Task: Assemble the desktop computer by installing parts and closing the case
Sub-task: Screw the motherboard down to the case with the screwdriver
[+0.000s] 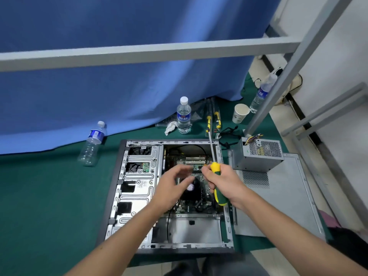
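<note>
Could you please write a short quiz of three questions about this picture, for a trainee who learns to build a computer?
1. True or false: the power supply is already mounted inside the open computer case.
2. Which hand holds the green and yellow screwdriver? A) left hand B) right hand C) neither
3. Fill the gap: the power supply rests on the grey side ____, to the right of the case.

Key
1. False: it sits outside, right of the case.
2. B: the right hand grips the handle, the shaft pointing away from the person; the left hand hovers open over the motherboard.
3. panel
</note>
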The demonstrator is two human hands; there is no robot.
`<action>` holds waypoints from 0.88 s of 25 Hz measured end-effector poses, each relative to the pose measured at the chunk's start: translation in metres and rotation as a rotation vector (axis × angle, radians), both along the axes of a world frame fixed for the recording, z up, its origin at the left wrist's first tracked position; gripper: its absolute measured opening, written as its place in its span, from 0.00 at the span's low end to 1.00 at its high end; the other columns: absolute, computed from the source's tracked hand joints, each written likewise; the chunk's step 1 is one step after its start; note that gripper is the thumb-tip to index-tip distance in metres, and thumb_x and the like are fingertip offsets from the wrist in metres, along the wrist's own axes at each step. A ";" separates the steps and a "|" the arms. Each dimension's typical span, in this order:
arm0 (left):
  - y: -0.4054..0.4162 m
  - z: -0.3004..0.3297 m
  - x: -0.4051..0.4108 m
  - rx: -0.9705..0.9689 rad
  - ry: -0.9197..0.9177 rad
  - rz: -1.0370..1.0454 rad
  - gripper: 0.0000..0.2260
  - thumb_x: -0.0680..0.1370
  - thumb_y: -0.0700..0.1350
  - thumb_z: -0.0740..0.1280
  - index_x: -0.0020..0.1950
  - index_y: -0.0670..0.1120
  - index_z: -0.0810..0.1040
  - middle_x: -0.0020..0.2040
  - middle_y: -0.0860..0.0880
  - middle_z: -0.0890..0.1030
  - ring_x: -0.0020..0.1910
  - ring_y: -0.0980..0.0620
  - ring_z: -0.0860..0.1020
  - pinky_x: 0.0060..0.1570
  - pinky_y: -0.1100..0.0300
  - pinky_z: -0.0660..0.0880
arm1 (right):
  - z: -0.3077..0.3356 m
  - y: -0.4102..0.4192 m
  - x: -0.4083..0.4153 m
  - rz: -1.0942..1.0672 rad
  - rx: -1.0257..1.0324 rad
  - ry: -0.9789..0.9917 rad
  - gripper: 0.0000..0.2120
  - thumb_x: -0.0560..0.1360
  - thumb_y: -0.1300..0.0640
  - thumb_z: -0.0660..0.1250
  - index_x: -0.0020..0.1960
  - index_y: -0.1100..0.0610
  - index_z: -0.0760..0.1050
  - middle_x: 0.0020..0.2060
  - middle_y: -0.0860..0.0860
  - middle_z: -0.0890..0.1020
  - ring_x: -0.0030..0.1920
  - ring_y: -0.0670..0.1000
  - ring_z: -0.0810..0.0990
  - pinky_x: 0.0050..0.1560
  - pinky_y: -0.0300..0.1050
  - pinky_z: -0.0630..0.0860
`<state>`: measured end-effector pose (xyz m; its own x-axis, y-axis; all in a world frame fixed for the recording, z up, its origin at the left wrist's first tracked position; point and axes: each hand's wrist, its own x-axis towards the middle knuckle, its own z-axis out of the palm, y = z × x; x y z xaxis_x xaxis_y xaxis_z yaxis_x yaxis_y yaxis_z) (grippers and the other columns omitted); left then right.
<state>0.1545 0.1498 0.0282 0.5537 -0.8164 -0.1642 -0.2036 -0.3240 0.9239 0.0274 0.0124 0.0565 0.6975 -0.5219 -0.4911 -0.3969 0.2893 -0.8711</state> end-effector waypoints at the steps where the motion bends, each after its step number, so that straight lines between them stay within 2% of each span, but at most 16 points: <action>1: -0.005 0.012 -0.004 -0.062 0.077 -0.033 0.11 0.76 0.41 0.72 0.58 0.47 0.81 0.51 0.52 0.84 0.52 0.55 0.82 0.57 0.57 0.77 | 0.002 0.002 0.001 0.015 0.014 -0.012 0.08 0.79 0.53 0.68 0.45 0.58 0.77 0.27 0.47 0.75 0.28 0.47 0.71 0.31 0.44 0.74; 3: -0.009 0.030 -0.009 -0.140 0.087 -0.054 0.09 0.76 0.37 0.72 0.56 0.44 0.82 0.48 0.50 0.85 0.48 0.53 0.83 0.52 0.59 0.78 | 0.007 0.003 0.001 0.033 0.034 -0.016 0.10 0.78 0.52 0.68 0.47 0.60 0.77 0.28 0.47 0.76 0.28 0.47 0.72 0.31 0.44 0.75; 9: -0.012 0.045 -0.012 -0.232 0.029 -0.008 0.06 0.74 0.36 0.73 0.49 0.43 0.85 0.43 0.48 0.84 0.44 0.49 0.83 0.48 0.52 0.80 | 0.025 0.000 -0.003 0.059 0.134 -0.062 0.13 0.75 0.49 0.70 0.44 0.59 0.77 0.32 0.52 0.78 0.28 0.47 0.72 0.31 0.43 0.74; 12: -0.009 0.048 -0.009 -0.261 0.128 -0.002 0.04 0.75 0.37 0.72 0.49 0.44 0.85 0.43 0.47 0.85 0.42 0.50 0.83 0.45 0.59 0.79 | 0.036 -0.002 -0.004 0.087 0.076 -0.088 0.15 0.75 0.45 0.70 0.38 0.55 0.75 0.29 0.51 0.76 0.26 0.48 0.71 0.27 0.42 0.72; 13: -0.006 0.051 -0.007 -0.273 0.187 0.023 0.04 0.75 0.38 0.72 0.48 0.45 0.84 0.43 0.47 0.85 0.41 0.50 0.84 0.45 0.60 0.79 | 0.042 -0.007 -0.006 0.115 -0.065 -0.064 0.17 0.75 0.43 0.70 0.35 0.53 0.73 0.27 0.49 0.75 0.25 0.47 0.71 0.26 0.41 0.71; 15: -0.002 0.056 0.000 -0.302 0.258 0.088 0.04 0.74 0.41 0.73 0.47 0.50 0.85 0.42 0.47 0.85 0.41 0.51 0.84 0.45 0.62 0.78 | 0.051 -0.021 -0.013 0.198 -0.548 0.091 0.21 0.74 0.39 0.68 0.31 0.50 0.67 0.24 0.46 0.71 0.24 0.44 0.69 0.27 0.36 0.68; 17: 0.001 0.060 0.007 -0.320 0.278 0.119 0.04 0.73 0.45 0.74 0.46 0.52 0.85 0.42 0.47 0.85 0.42 0.50 0.83 0.46 0.61 0.79 | 0.055 -0.034 -0.022 0.324 -0.997 0.257 0.23 0.75 0.36 0.64 0.31 0.51 0.66 0.24 0.45 0.71 0.25 0.43 0.69 0.27 0.37 0.66; 19: 0.004 0.061 0.010 -0.324 0.289 0.140 0.05 0.72 0.45 0.74 0.46 0.53 0.85 0.42 0.47 0.85 0.43 0.48 0.83 0.47 0.58 0.80 | 0.058 -0.042 -0.029 0.438 -1.236 0.357 0.22 0.77 0.35 0.59 0.33 0.50 0.68 0.26 0.45 0.73 0.28 0.43 0.72 0.29 0.40 0.70; 22: 0.009 0.060 0.012 -0.325 0.295 0.148 0.07 0.70 0.48 0.75 0.46 0.53 0.85 0.42 0.46 0.85 0.42 0.49 0.83 0.46 0.59 0.79 | 0.057 -0.045 -0.033 0.550 -1.392 0.459 0.17 0.77 0.37 0.58 0.38 0.48 0.70 0.30 0.45 0.76 0.32 0.47 0.76 0.30 0.41 0.71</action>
<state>0.1663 0.1587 0.0887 0.6364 -0.7671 -0.0809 0.1102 -0.0134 0.9938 -0.0057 -0.0328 0.1133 0.8796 -0.4699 -0.0734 -0.4753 -0.8742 -0.0994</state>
